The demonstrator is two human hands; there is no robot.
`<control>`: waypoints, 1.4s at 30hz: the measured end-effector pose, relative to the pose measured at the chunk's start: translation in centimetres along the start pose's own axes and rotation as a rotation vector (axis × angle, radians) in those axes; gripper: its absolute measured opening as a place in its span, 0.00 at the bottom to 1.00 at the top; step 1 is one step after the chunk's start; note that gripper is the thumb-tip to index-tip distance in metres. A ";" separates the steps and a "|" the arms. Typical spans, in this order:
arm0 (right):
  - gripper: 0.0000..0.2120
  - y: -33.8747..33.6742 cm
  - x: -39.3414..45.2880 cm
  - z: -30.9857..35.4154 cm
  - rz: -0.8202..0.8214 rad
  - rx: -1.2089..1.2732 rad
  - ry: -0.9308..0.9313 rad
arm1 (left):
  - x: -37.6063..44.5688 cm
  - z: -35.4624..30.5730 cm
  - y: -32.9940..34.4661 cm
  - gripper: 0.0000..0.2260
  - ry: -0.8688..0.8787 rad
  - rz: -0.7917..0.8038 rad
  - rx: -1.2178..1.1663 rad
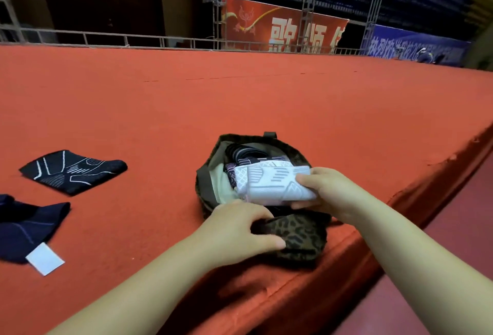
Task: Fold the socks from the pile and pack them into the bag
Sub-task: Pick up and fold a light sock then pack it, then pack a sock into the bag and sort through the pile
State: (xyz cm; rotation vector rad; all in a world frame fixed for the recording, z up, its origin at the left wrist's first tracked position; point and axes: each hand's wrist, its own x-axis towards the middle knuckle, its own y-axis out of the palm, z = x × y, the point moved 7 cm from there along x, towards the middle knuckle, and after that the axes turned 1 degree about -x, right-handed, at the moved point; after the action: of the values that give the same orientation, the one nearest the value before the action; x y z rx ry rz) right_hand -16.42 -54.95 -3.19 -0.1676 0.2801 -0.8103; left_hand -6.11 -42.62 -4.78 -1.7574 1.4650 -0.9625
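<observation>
Right hand (329, 190) gripping folded white socks (277, 184) over open bag (301, 238) (leopard print), left hand (240, 230) clutching its rim

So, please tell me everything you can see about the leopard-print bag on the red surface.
The leopard-print bag is small, soft, seemingly fabric, brown with dark spots and a pale lining. It lies near the front edge of the red carpeted surface, its mouth open toward the camera. Folded dark socks are already inside. The left hand grips the near rim, pulling it open. The right hand holds a folded white sock over the opening, partly in. A dark strap tab shows at the far rim.
</observation>
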 end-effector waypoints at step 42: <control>0.11 -6.3 -1.8 -0.2 -0.581 0.123 -0.089 | 0.5 -1.9 -4.9 0.10 -0.251 -0.024 -0.752</control>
State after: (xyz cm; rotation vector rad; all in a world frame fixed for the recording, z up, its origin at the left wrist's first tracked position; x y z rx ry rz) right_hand -22.03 -57.95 -1.46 -0.1704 0.0934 -1.3887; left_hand -5.18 -42.29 0.39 -2.3053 1.7623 -0.1639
